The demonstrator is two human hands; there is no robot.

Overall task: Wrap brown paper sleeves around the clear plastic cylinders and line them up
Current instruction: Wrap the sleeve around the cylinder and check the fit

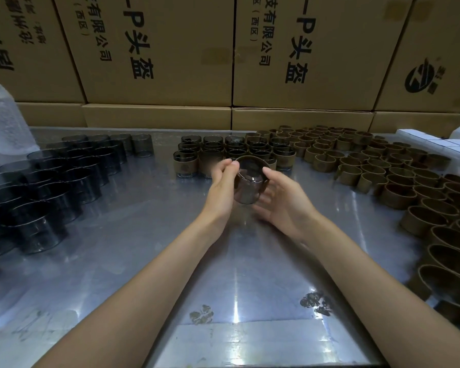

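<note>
A clear plastic cylinder [248, 185] sits between the two hands, held above the metal table [154, 235] just in front of the wrapped row. The left hand [221, 187] has its fingertips [230, 163] pinched on the cylinder's upper rim, thumb and fingers curled together at the edge. The right hand [282, 200] cups the cylinder from the other side, thumb [266, 171] pressed against the upper rim and the fingers curved under its lower end. A brown band shows around the top of the cylinder, but the blur keeps it unclear whether that is a sleeve or the rim's tint.

Just behind the hands stand the wrapped cylinders [234, 155], several rows packed side by side, each with a brown paper band around it. To the left lies a large cluster of bare cylinders [51, 187], upright and touching one another, reaching to the table's near left edge. To the right a wide spread of paper sleeves [383, 171] stands on edge as open loops, running from the far side down toward the near right corner. Beyond the sleeves sit some small white boxes [436, 142]. A clear plastic bag [3, 120] is heaped at the far left. Large cardboard boxes [303, 54] with black printing form a wall behind the table.
</note>
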